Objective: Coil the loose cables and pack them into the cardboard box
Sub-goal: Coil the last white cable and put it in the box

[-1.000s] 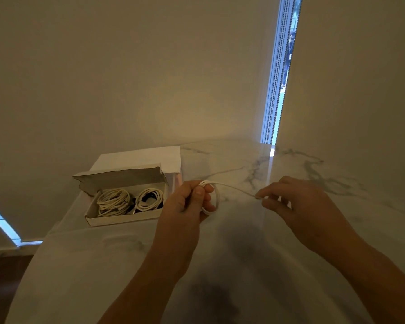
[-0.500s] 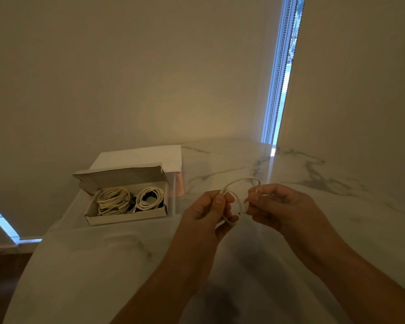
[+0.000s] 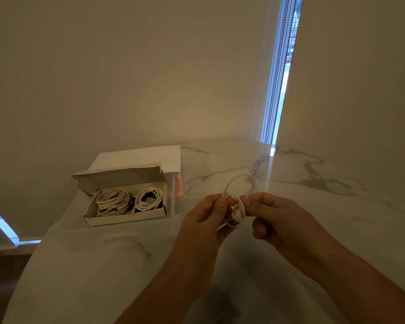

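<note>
Above the marble table (image 3: 313, 190) I hold a thin white cable (image 3: 240, 213), partly wound into a small coil. My left hand (image 3: 206, 218) pinches the coil between thumb and fingers. My right hand (image 3: 281, 218) pinches the free end, which arcs up in a loop between the two hands. To the left stands the open cardboard box (image 3: 124, 217), lid flap tilted back. Two coiled white cables (image 3: 114, 202) lie side by side inside it, with something dark under the right one.
A white flat box (image 3: 140, 157) sits behind the cardboard box, against the wall. The table's left edge curves down toward the floor (image 3: 0, 272). Walls close in behind and right, with a narrow blind gap (image 3: 281, 73) at the corner.
My right hand has come in from the right toward my left hand, turning the stretched free end into a loop. Both hands shifted slightly right of the box.
</note>
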A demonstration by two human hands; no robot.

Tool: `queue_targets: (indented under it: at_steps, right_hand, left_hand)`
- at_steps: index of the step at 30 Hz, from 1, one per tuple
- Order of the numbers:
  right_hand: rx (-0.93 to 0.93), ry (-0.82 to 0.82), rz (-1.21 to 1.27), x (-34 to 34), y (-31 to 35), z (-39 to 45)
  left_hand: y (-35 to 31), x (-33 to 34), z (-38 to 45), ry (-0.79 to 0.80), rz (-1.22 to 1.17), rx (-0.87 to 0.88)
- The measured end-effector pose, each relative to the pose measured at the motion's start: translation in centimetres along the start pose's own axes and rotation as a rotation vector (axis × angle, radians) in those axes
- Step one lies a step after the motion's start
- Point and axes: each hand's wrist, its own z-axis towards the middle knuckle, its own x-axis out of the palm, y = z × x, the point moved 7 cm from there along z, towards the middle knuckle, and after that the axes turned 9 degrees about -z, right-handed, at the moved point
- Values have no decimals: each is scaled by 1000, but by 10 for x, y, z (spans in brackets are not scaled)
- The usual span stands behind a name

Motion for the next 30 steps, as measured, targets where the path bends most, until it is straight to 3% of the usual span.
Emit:
queue_targets:
  at_steps: [6,10,21,25,30]
  right_hand:
    - [48,145,175,18,1,-1]
    - [-39,157,-28,19,3,-1]
    - [-434,-265,-819,-11,36,-7]
    - [-611,-466,-875,-34,53,-13]
    - [-651,-625,-840,-56,60,-17]
  left_hand:
    - [2,-3,2,8,25,15]
    - [4,-6,3,26,103,31]
    - [-28,-28,14,-133,284,228]
    - [-37,-29,14,-132,304,238]
    - [-33,-27,15,-76,398,200]
